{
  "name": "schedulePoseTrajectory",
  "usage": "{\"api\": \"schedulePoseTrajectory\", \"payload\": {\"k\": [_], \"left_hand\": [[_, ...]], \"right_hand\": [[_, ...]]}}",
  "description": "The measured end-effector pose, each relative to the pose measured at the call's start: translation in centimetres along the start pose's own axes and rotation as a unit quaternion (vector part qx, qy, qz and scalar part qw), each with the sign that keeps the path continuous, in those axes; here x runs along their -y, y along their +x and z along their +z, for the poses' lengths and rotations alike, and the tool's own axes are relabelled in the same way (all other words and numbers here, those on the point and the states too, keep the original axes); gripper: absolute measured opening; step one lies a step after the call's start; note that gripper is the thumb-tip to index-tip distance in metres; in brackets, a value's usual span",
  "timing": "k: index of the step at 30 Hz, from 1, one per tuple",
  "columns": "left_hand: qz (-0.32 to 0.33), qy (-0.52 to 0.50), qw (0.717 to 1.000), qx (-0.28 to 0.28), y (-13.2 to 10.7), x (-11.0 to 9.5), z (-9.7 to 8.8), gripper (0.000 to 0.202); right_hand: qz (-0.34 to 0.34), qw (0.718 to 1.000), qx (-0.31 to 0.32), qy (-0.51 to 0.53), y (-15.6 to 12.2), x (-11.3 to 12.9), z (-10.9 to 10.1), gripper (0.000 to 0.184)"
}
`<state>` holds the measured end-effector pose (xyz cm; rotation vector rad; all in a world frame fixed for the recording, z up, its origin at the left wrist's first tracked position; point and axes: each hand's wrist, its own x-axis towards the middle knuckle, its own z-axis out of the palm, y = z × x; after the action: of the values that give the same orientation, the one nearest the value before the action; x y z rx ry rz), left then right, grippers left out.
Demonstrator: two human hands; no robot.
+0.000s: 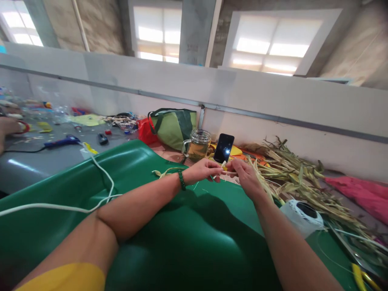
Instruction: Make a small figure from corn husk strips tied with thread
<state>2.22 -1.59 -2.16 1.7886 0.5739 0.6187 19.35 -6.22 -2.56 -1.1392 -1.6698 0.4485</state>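
Note:
My left hand [203, 170], with a green beaded bracelet at the wrist, pinches a pale strip of dried husk [224, 164] above the green mat [182, 226]. From the other side, my right hand [246, 176] grips the same strip, fingers bent close together. Only short bits of the strip show between the fingertips; the rest is hidden by the fingers. Another curled husk piece [165, 173] lies on the mat behind my left wrist. Close beyond the hands, a phone [224, 148] stands propped up beside a glass mug [198, 146] of amber liquid.
A heap of dried husks and stalks [298, 171] spreads at the right, near a white plastic-wrapped roll [303, 218] and yellow-handled pliers [359, 277]. A white cord [60, 206] crosses the mat. At left are a blue glue gun [62, 141] and another person's hand [9, 126]. A green bag [176, 127] stands behind.

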Motion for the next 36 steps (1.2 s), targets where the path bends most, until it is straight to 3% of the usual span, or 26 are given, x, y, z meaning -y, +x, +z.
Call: {"api": "schedulePoseTrajectory", "payload": {"k": [6, 14, 17, 21, 25, 27, 31, 34, 36], "left_hand": [[-0.042, -0.146, 0.988, 0.014, -0.4, -0.5, -0.1, 0.025], [-0.038, -0.115, 0.993, 0.005, -0.1, 0.0, 0.1, 0.042], [-0.016, -0.078, 0.997, -0.003, 0.1, 0.4, 0.0, 0.039], [0.044, 0.049, 0.998, 0.004, 0.3, 0.4, -0.3, 0.022], [0.076, 0.192, 0.978, 0.019, 0.4, 0.0, -1.0, 0.023], [0.072, 0.214, 0.973, 0.050, 0.5, 0.0, -1.3, 0.024], [0.044, 0.102, 0.990, 0.088, 0.6, 0.4, -1.4, 0.024], [-0.008, -0.057, 0.997, 0.050, 0.6, 0.5, -1.4, 0.024], [-0.038, -0.158, 0.987, 0.001, 0.6, 0.4, -1.4, 0.038]], "right_hand": [[-0.051, 0.998, 0.003, -0.044, -0.2, 0.1, -0.8, 0.028], [-0.097, 0.987, 0.001, -0.127, -0.3, -0.2, -0.9, 0.028], [-0.121, 0.976, 0.011, -0.178, -0.4, 0.1, -0.9, 0.032], [-0.133, 0.968, 0.056, -0.208, -0.6, 0.1, -0.8, 0.036], [-0.113, 0.972, 0.083, -0.190, -0.5, -0.2, -0.6, 0.037], [-0.091, 0.976, 0.098, -0.169, -0.3, -0.4, -0.6, 0.038], [-0.019, 0.986, 0.125, -0.110, 0.0, -0.7, -1.2, 0.039], [0.010, 0.990, 0.110, -0.091, 0.0, -0.6, -1.7, 0.037], [0.005, 0.992, 0.094, -0.086, 0.0, -0.3, -1.8, 0.037]]}}
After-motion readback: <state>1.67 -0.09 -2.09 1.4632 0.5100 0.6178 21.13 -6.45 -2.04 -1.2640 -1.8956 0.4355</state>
